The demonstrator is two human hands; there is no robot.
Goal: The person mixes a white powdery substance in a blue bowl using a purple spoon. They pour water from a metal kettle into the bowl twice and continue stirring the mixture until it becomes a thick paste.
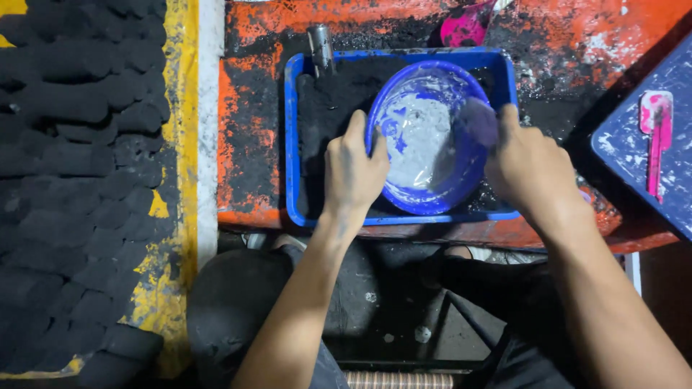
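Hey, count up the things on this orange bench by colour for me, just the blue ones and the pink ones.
Blue: 3 - tray, bowl held at its rim by the left hand, board at the right edge.
Pink: 2 - scraper on the board, tool behind the tray.
Total: 5

Blue bowl (pixel 430 137), grey paste inside, tilted in blue tray (pixel 291 144) w/ black powder.
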